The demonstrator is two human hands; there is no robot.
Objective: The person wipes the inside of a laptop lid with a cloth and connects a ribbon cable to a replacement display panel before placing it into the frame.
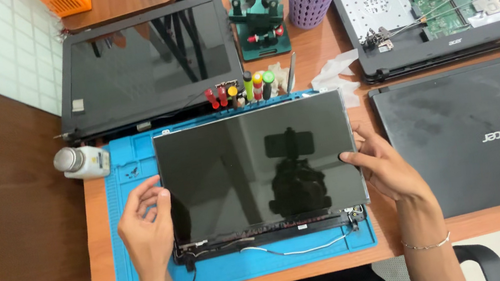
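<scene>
Hands flanking screen panel

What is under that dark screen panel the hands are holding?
Under the screen panel: a black lid frame with loose cables, on a blue mat. The panel hides the frame's inside.
</scene>
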